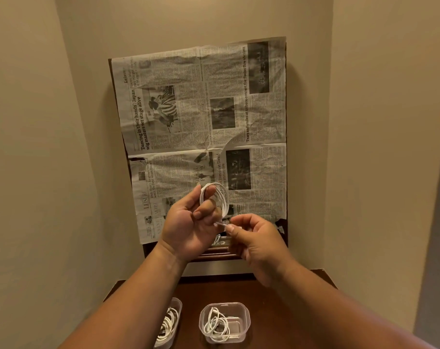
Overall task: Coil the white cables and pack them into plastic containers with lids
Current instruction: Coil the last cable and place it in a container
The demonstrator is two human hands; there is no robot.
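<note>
A white cable (220, 195) is wound in loops around the fingers of my left hand (188, 222), which is raised in front of the wall with the palm facing me. My right hand (254, 238) pinches the cable's loose end with its plug just right of the coil. Low on the dark wooden table (276, 311) stand two clear plastic containers. The middle container (241, 313) holds a coiled white cable. The left container (176, 304) also holds white cable and is partly hidden by my left forearm. No lids are visible.
A mirror frame (213, 255) on the wall behind the table is covered with newspaper (203, 122). Beige walls close in on both sides. The table's right part lies under my right forearm.
</note>
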